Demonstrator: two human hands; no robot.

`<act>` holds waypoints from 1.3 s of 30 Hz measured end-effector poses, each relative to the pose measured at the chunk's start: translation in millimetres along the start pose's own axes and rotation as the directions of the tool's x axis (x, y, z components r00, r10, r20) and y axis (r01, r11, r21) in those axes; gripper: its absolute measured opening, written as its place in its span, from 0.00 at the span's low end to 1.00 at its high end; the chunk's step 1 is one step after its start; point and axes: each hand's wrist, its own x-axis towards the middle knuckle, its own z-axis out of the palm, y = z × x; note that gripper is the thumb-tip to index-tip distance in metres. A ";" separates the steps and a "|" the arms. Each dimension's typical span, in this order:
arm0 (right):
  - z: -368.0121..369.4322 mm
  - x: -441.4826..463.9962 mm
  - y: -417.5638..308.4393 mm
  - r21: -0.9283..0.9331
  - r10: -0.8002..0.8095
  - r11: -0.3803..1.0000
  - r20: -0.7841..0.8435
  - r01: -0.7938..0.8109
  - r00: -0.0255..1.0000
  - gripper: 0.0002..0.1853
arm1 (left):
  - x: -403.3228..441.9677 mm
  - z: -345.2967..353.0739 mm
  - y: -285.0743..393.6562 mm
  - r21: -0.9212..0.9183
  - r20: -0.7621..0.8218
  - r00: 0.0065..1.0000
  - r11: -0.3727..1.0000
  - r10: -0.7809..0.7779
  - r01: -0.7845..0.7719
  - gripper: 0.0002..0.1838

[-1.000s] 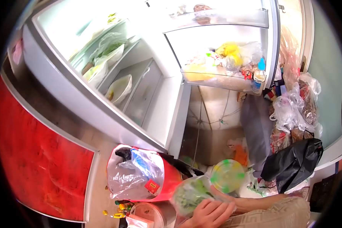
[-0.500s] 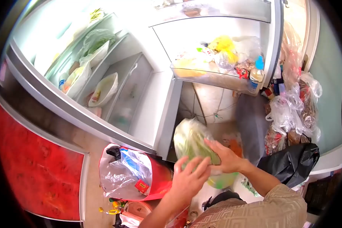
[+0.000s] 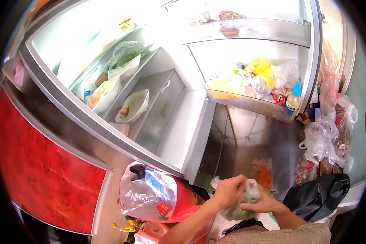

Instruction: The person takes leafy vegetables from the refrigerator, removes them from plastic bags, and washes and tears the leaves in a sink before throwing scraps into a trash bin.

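My left hand (image 3: 232,190) has its fingers curled closed on the crumpled top of the plastic bag (image 3: 236,210); my right hand (image 3: 264,202) grips its side, thumb and fingers partly closed around it. The bag is cloudy and see-through, wrinkled, bulging low, pale green inside, held close in front of me. Just left of it stands the open red container (image 3: 185,202) full of loose plastic. Farther off, the open fridge (image 3: 198,132) shows bags in its drawers and door shelves.

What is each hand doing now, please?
Left hand: fingers closed on the upper part of the plastic bag.
Right hand: closed around the side of the same bag, thumb in view.
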 end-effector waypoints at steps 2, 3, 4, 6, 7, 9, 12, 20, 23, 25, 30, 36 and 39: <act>2.7 -0.4 17.0 0.114 0.054 0.992 -0.020 -0.052 0.998 0.24 | 8.6 -2.2 12.3 0.074 0.052 0.998 0.996 0.038 -0.042 0.10; 2.6 3.9 16.4 0.100 0.018 0.995 -0.100 -0.008 0.995 0.21 | 13.1 -7.6 18.4 0.078 0.046 0.998 0.996 0.039 -0.042 0.10; -0.6 9.8 16.9 0.101 0.009 0.995 -0.097 0.001 0.995 0.21 | 18.7 -16.1 24.9 0.166 0.060 0.995 0.982 0.084 -0.093 0.14; -10.9 26.0 16.8 0.190 -0.028 0.980 -0.152 0.057 0.988 0.23 | 27.4 -45.5 49.9 0.316 0.011 0.972 0.922 0.233 -0.225 0.22; -11.5 39.1 10.1 0.260 -0.005 0.963 -0.236 0.068 0.972 0.25 | 26.1 -68.7 69.0 0.381 -0.048 0.939 0.875 0.340 -0.298 0.27; -19.4 61.2 -11.0 0.346 0.000 0.931 -0.325 0.119 0.946 0.26 | 10.9 -108.8 80.1 0.295 -0.092 0.937 0.908 0.336 -0.297 0.37; -35.0 125.2 -8.1 -0.060 -0.133 0.991 -0.464 0.119 0.876 0.26 | -22.9 -143.1 63.9 0.503 -0.604 0.597 0.834 0.528 -0.229 0.20; -16.1 387.4 -96.3 0.573 -0.212 0.655 -0.487 0.493 0.847 0.21 | -11.2 -184.3 -0.6 0.306 -0.910 0.335 0.939 0.242 0.153 0.45; -3.1 461.1 -123.1 0.634 -0.095 0.719 -0.316 0.284 0.944 0.21 | 16.2 -179.6 -17.2 0.455 -0.887 0.248 0.831 0.390 0.322 0.52; 10.5 501.9 -137.0 0.685 -0.024 0.708 -0.223 0.174 0.975 0.21 | 16.7 -182.4 -30.7 0.486 -0.874 0.224 0.784 0.431 0.387 0.52; 43.8 571.5 -160.1 -0.328 -0.228 0.942 -0.455 0.076 0.861 0.30 | 16.4 -186.6 -49.5 0.554 -0.827 0.205 0.695 0.524 0.459 0.51; 67.6 557.6 -166.8 -0.323 -0.258 0.945 -0.627 0.057 0.735 0.38 | 14.1 -186.6 -51.6 0.561 -0.822 0.211 0.690 0.529 0.457 0.50; 46.4 512.0 -154.2 -0.408 -0.564 0.825 -0.561 0.391 0.606 0.37 | 14.1 -187.0 -49.3 0.549 -0.831 0.190 0.715 0.523 0.434 0.49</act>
